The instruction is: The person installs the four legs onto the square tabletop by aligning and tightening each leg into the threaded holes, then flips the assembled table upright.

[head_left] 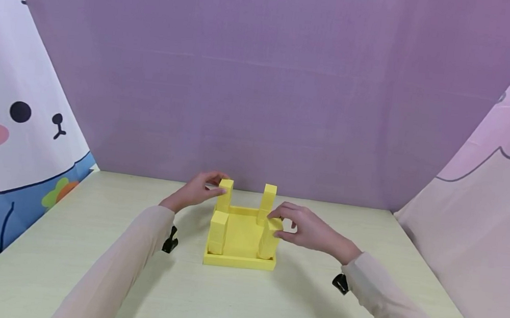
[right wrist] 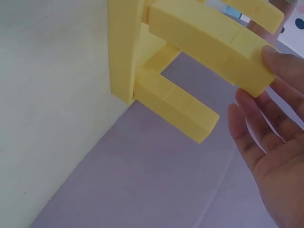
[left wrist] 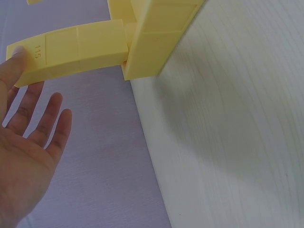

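A shallow yellow tray [head_left: 239, 262] sits on the table with a column of stacked yellow blocks at each corner. At the far left column, my left hand [head_left: 196, 190] pinches the top yellow block [left wrist: 38, 53], thumb on its side; that block is marked 115. My right hand [head_left: 310, 229] grips the top yellow block [right wrist: 249, 66] of the near right column between thumb and fingers. This near right column leans slightly. The near left column [head_left: 217, 233] and the far right column [head_left: 268, 201] stand upright with no hand on them.
A pale wood-grain table [head_left: 241, 306] lies under the tray. Behind it hangs a purple cloth [head_left: 262, 88], close to the far columns. Cartoon-printed cloths [head_left: 10, 166] flank both sides. A black strap piece [head_left: 171, 240] shows at the left wrist.
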### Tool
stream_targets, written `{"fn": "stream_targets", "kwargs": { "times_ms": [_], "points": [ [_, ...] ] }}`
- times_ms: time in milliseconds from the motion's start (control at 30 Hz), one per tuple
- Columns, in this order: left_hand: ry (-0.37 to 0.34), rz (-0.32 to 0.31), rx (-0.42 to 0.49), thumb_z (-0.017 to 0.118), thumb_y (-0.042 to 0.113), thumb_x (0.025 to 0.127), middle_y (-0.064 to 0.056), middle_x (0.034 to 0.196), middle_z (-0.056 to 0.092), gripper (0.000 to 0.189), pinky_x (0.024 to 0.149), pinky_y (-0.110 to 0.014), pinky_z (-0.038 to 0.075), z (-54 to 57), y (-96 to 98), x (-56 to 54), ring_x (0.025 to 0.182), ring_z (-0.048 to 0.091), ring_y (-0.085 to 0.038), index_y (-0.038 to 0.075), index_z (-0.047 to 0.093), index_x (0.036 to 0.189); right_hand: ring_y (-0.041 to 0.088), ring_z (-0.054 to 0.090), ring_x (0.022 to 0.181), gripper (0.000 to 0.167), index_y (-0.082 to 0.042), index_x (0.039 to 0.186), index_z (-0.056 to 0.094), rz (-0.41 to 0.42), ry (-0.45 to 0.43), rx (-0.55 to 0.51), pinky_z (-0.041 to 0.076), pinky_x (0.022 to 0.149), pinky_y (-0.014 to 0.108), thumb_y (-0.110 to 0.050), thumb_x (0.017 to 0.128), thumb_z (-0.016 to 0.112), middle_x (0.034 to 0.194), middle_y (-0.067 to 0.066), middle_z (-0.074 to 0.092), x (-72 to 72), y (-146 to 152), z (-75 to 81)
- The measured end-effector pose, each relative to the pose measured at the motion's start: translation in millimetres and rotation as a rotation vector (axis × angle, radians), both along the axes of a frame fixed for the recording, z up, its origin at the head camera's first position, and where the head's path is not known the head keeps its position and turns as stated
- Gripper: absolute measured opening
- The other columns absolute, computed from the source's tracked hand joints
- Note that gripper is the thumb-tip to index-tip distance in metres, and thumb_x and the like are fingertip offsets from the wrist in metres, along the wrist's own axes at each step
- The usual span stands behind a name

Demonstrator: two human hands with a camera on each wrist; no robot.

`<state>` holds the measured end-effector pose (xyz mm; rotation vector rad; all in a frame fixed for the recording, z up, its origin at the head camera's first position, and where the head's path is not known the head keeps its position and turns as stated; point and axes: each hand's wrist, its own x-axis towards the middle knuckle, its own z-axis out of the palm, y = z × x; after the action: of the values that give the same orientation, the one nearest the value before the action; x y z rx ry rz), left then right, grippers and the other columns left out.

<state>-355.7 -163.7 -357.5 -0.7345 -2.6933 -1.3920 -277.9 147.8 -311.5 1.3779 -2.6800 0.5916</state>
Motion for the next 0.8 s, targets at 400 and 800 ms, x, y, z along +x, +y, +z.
{"fn": "stream_targets", "kwargs": {
  "times_ms": [400,800],
  "points": [
    [0.019,-0.009,0.004,0.058,0.015,0.09,-0.019,0.114,0.058,0.037,0.088,-0.048,0.047,-1.1,1.7,-1.6,0.107,0.054,-0.034,0.003,0.05,0.124,0.009,0.056,0.093,0.032,-0.013,0.112,0.062,0.042,-0.031,0.034,0.05,0.067,0.021,-0.014,0.081,0.069,0.111,-0.005,0.06,-3.9,0,5.9],
    [0.037,-0.018,0.006,0.06,0.022,0.088,-0.011,0.111,0.061,0.036,0.088,-0.043,0.048,-0.8,0.4,-1.2,0.104,0.057,-0.027,0.01,0.054,0.121,0.014,0.057,0.085,0.034,-0.006,0.111,0.062,-0.052,0.006,-0.072,0.052,0.063,0.024,-0.018,0.08,0.071,0.099,0.0,0.062,5.8,-1,-5.8]
  ]
}}
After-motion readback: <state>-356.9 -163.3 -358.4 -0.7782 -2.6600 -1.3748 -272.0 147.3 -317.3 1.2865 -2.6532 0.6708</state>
